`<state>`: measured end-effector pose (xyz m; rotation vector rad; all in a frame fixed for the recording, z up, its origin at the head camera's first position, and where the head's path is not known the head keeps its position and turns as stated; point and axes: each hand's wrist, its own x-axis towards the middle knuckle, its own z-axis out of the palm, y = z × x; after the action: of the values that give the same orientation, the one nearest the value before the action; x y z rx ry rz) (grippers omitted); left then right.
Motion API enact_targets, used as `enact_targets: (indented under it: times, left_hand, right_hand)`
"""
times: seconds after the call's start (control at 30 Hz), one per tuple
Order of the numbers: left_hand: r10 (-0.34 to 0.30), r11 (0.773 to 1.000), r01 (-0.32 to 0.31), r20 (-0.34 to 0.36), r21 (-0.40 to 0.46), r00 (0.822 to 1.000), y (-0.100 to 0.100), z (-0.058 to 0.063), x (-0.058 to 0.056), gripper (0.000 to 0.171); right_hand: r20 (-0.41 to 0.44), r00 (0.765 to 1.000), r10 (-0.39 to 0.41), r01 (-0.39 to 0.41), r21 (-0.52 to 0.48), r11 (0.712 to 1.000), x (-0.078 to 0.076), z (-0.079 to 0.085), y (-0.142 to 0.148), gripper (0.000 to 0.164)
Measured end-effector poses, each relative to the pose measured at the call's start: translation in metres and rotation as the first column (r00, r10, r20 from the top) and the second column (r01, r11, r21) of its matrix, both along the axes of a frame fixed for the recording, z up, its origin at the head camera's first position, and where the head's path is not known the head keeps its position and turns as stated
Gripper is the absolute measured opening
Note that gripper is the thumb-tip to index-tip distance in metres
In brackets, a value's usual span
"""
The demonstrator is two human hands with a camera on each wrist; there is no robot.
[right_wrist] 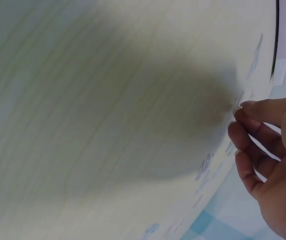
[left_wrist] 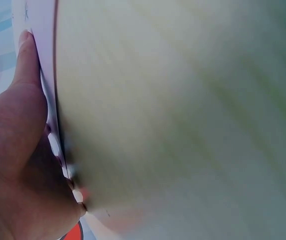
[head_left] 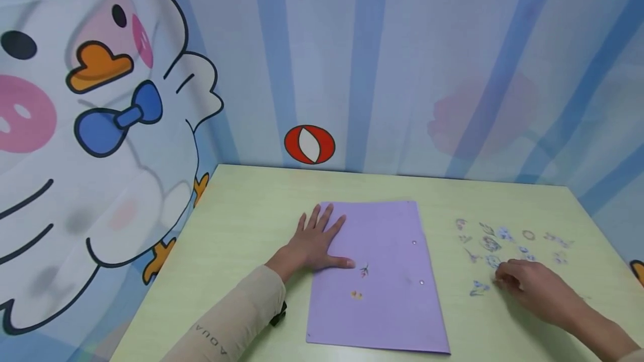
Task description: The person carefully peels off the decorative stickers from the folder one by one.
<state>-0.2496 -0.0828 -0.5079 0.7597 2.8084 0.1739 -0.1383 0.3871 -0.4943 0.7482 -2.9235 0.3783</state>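
Observation:
My left hand [head_left: 316, 244] lies flat with fingers spread on the left side of a purple folder [head_left: 377, 317]. Its thumb points toward a small flower-sprig sticker [head_left: 364, 271] on the cover, and a small yellow sticker [head_left: 356, 295] is below that. Over on the right, my right hand [head_left: 535, 289] is low over the table among scattered clear stickers. Its thumb and index fingertips [right_wrist: 245, 105] meet in a pinch at a small translucent sticker [right_wrist: 237, 109], mostly hidden by them. A bluish sticker [head_left: 478, 288] lies just left of this hand.
Several floral stickers lie beyond the right hand, among them a dark round one [head_left: 490, 244], a blue one [head_left: 505, 233] and a ring-shaped one [head_left: 528, 235]. The pale table [head_left: 251, 200] ends at a backdrop [head_left: 322, 71] printed with a cartoon duck.

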Motion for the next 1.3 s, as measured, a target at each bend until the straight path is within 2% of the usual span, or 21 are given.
enact_targets:
  times: [0.17,0.33,0.57,0.9,1.0,1.1,1.3]
  left_hand:
    - [-0.003,1.0,0.003,-0.002,0.003,1.0,0.0,-0.003,-0.001,0.114]
    - [0.0,1.0,0.0,-0.005,0.003,1.0,-0.001,-0.003,-0.001,0.114]
    - [-0.009,1.0,0.01,-0.015,0.008,1.0,-0.003,-0.001,-0.001,0.112]
    - [-0.006,1.0,0.006,0.01,0.011,1.0,-0.002,-0.006,-0.003,0.111]
    - [-0.004,1.0,0.003,0.024,0.027,1.0,-0.003,-0.011,-0.005,0.112]
    - [-0.004,0.999,0.003,0.031,0.035,1.0,-0.003,-0.015,-0.007,0.113]
    - [0.002,1.0,-0.002,0.014,0.011,1.0,-0.002,-0.007,-0.003,0.113]
  right_hand:
    - [-0.057,0.998,-0.009,0.01,0.0,1.0,0.0,0.001,-0.002,0.03]
    - [-0.072,0.997,-0.021,0.019,-0.025,0.999,-0.006,0.011,-0.016,0.024]
    - [-0.056,0.998,-0.013,0.009,-0.081,0.997,-0.018,0.022,-0.058,0.01]
    - [-0.034,0.998,0.049,-0.053,-0.156,0.986,-0.037,0.021,-0.121,0.012]
    - [-0.02,0.996,0.082,-0.084,-0.167,0.982,-0.041,0.018,-0.139,0.013]
    - [-0.018,0.989,0.149,-0.15,-0.179,0.972,-0.045,0.015,-0.156,0.013]
    - [-0.002,0.962,0.273,-0.268,-0.195,0.944,-0.054,0.015,-0.182,0.013]
